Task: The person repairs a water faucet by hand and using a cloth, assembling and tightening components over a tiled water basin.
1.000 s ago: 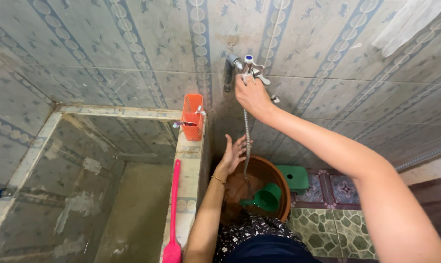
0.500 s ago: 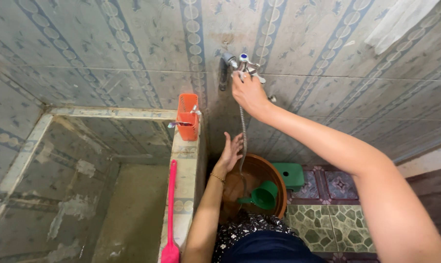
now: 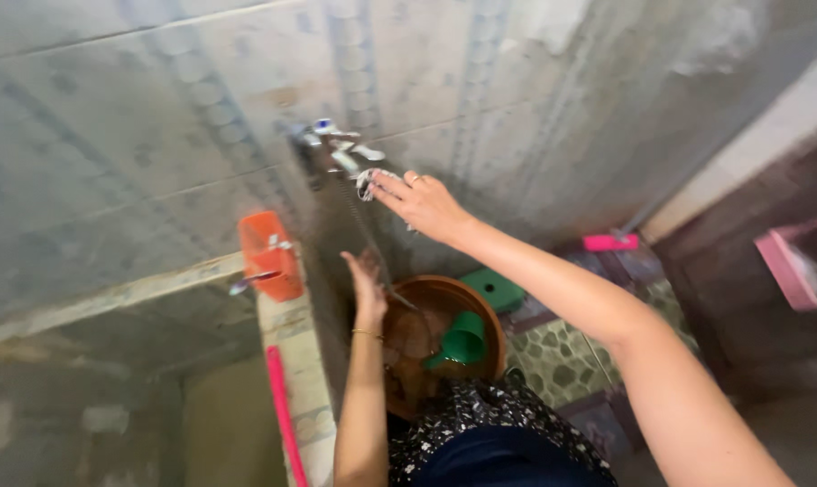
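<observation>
At the far left of the frame a tiled water tank (image 3: 110, 307) fills the lower corner, its pale rim running up toward the middle. On that rim, left of centre, sits an orange holder (image 3: 268, 252) with a small metal piece poking out at its side. Just below it a pink brush handle (image 3: 282, 410) lies along the tank's edge and runs off the bottom of the frame.

Near the centre, the left hand (image 3: 365, 287) is raised with its fingers spread apart and open, holding nothing, under a thin stream of water (image 3: 361, 225) that falls from above; a thin bracelet shows at the wrist. Whether the stream touches the palm is too blurred to tell.

Above it, in the upper middle of the frame, a metal tap (image 3: 336, 149) is fixed to the tiled wall (image 3: 138, 135). The right hand (image 3: 422, 203) reaches to the tap's right side; its fingers are loosely apart at the handle, and the blur hides whether they grip it.

Below the hands a brown basin (image 3: 489, 320) stands on the floor, with a green scoop (image 3: 462, 341) lying inside it. Right of the basin a green stool (image 3: 497, 290) stands near the wall, and farther right a pink object (image 3: 610, 242) rests at the wall's foot.
</observation>
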